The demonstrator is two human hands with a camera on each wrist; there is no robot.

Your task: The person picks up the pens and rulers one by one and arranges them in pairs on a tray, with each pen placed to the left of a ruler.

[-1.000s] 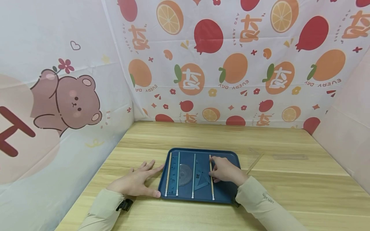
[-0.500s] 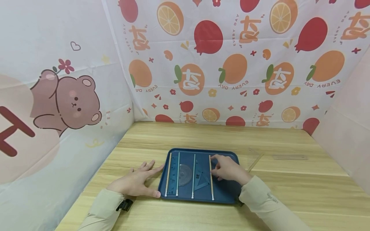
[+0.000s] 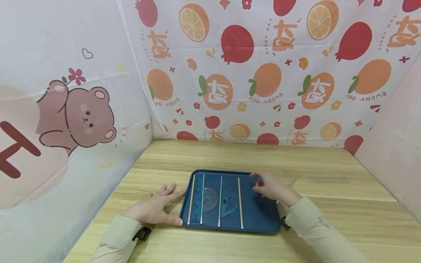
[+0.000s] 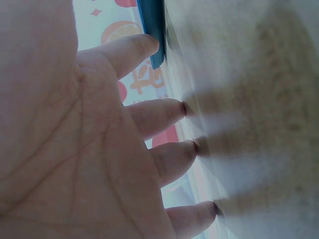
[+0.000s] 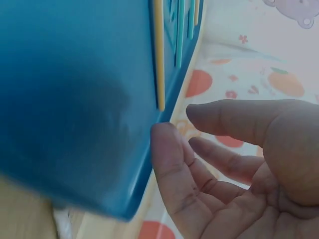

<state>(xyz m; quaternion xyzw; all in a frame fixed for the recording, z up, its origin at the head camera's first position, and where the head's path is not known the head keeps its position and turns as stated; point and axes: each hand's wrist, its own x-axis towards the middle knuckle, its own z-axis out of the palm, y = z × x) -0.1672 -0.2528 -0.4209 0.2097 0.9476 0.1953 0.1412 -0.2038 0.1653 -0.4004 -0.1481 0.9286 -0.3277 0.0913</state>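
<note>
A dark blue tray (image 3: 263,217) holds two yellow pencils, one at its left side and one right of centre (image 3: 240,202), with two teal pencils (image 3: 220,204) between. Under or beside them lie a see-through ruler (image 3: 197,201), a round protractor (image 3: 211,201) and a set square (image 3: 229,212). My left hand (image 3: 156,207) rests spread on the table, thumb and index finger touching the tray's left edge. Over the tray's right part hovers my right hand (image 3: 273,188), its fingers loosely bent and holding nothing. The right wrist view shows its thumb and fingertips (image 5: 167,137) apart.
Right of the tray, on the wooden table (image 3: 329,215), lie a clear ruler (image 3: 330,179) and a yellow pencil-like stick (image 3: 294,181), partly hidden by my right hand. A faint clear set square (image 3: 289,173) is beside the stick. Printed cloths (image 3: 263,47) enclose the table.
My right hand has let go of the right-hand yellow pencil and moved right, away from it. That pencil stays in the tray. My left hand keeps its place.
</note>
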